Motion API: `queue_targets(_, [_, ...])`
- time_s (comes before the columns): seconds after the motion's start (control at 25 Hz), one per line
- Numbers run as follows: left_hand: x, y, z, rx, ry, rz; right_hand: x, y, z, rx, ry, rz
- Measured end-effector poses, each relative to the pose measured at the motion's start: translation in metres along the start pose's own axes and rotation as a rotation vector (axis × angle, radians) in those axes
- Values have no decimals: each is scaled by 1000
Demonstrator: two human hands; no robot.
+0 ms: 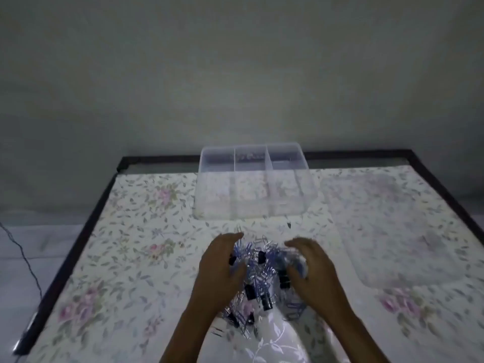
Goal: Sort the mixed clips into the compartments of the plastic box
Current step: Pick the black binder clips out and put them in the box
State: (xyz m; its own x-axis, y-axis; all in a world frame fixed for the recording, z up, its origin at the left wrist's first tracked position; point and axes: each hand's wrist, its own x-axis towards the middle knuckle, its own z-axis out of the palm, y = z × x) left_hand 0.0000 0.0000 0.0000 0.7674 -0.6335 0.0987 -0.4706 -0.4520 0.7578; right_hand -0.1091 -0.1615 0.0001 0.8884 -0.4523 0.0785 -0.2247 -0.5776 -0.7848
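One surface (125, 231): carried a flowered cloth inside a dark frame and bore everything listed below.
Clear flat piece (392, 231): see-through, perhaps the box's lid, lay at 2 o'clock from the pile and well apart from it.
Plastic box (251, 216): stood at 12 o'clock from the pile, near it but not touching. Its long side ran from 9 to 3 o'clock, with three small compartments along the far edge and longer ones nearer. Small dark bits showed in the far middle compartment, too blurred to name.
White sheet (272, 341): lay under the pile's 6 o'clock edge.
Pile of clips (262, 268): black binder clips and blue and silver paper clips lay tangled and unsorted between the two hands.
Left hand (222, 271): rested at the pile's 9 o'clock side, fingers loosely straight and spread. They touched clips but, as far as the blur allowed, gripped none.
Right hand (314, 268): sat opposite at 3 o'clock, fingers likewise relaxed and wide, with its thumb just beside a black binder clip (284, 281).
Stray clip (289, 225): lay alone between pile and box, at 1 o'clock.
Coming move: judged to be a pick from the pile and a carry straight toward 12 o'clock. Both hands were about equally near, so the right suited the box's 3 o'clock compartments and the left its 9 o'clock ones.
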Motion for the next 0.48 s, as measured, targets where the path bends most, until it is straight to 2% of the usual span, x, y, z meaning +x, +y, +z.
queue_targets(0.08, [14,-3,11,61,33,91,19,17,0,-101,67,-58])
queue_targets(0.28, [13,-17,36,358,-12,180,22,39,-1,-150,89,21])
queue_targets(0.36, [15,-20,38,470,-18,173,20,38,-1,-138,-38,-16])
queue_targets(0.48, [26,-14,45,502,24,195,23,37,-9,-160,-258,-61])
